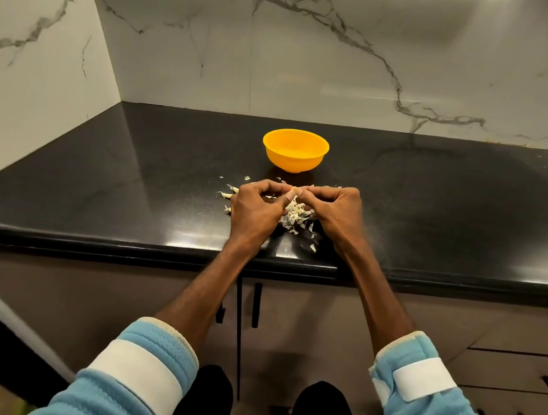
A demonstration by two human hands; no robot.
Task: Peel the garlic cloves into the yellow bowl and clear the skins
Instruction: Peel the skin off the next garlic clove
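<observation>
Hands: two, meeting knuckle to knuckle over the front middle of the counter (132, 172).
Left hand (255, 205): fingers curled inward, thumb and fingertips pinching a small pale garlic clove (293, 189) at its 2 o'clock.
Right hand (332, 211): also curled, fingertips closed on the same clove from the other side; most of the clove is hidden between the two hands.
Yellow bowl (294, 156): one, upright on the counter at 12 o'clock from the hands, near them but not touching; its contents cannot be made out from this angle.
Skins (295, 215): one loose heap of white papery skins lying on the counter directly under and between the hands, with a few stray flakes at 5 o'clock of the heap towards the counter edge.
Pale pieces (229, 196): about three on the counter at 9 o'clock of the left hand; clove or skin cannot be told.
Sleeves (141, 374): two, light blue, each with one white band around the forearm.
Cabinet handles (256, 305): two dark vertical bars on the doors below the counter, at 6 o'clock.
Wall (318, 57): white marble with grey veins, behind the bowl and on the left side.
</observation>
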